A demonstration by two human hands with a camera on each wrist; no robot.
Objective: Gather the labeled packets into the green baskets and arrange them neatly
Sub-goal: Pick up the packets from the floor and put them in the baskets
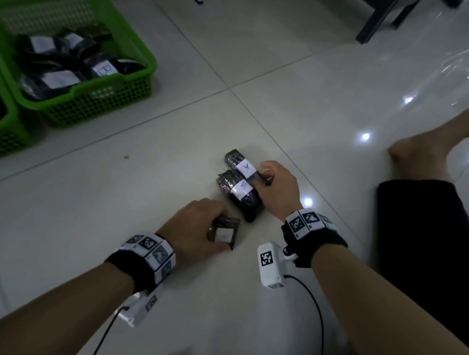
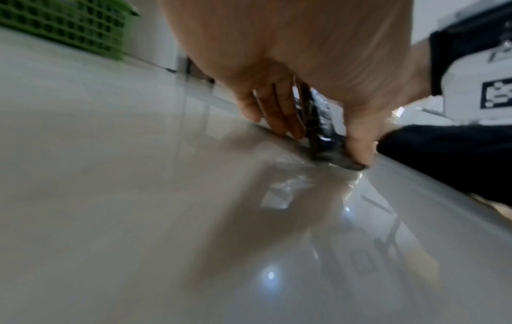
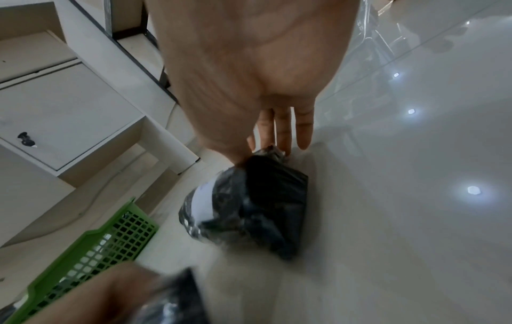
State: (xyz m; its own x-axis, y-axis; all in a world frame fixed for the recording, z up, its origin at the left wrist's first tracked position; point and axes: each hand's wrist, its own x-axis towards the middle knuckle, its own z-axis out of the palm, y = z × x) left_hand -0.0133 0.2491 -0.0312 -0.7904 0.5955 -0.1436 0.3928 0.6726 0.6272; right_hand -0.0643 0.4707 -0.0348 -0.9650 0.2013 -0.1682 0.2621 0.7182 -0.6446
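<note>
1. Three dark packets lie on the tiled floor (image 1: 261, 83) in the head view. My left hand (image 1: 197, 230) curls its fingers and thumb round the nearest packet (image 1: 224, 233), which has a white label. My right hand (image 1: 278, 191) rests against the ends of the other two: the far packet (image 1: 241, 165) and the middle packet (image 1: 239, 194), lying side by side and touching. A green basket (image 1: 117, 99) holding more labeled packets stands well apart at upper left; a second green basket (image 1: 0, 132) sits beside it at the frame edge. My bare foot (image 1: 436, 143) is at right.

2. Left wrist view: my left hand (image 2: 304, 65) pinches the nearest packet (image 2: 318, 122) on edge against the floor, fingers (image 2: 279, 114) on one side and thumb on the other. A green basket (image 2: 69, 24) shows at upper left.

3. Right wrist view: my right hand (image 3: 249, 65) has straight fingers (image 3: 285, 129) held together, their tips at the far end of a packet (image 3: 255, 210); I cannot tell whether the thumb clamps it. A green basket (image 3: 91, 252) and a white cabinet (image 3: 69, 114) stand at left.
</note>
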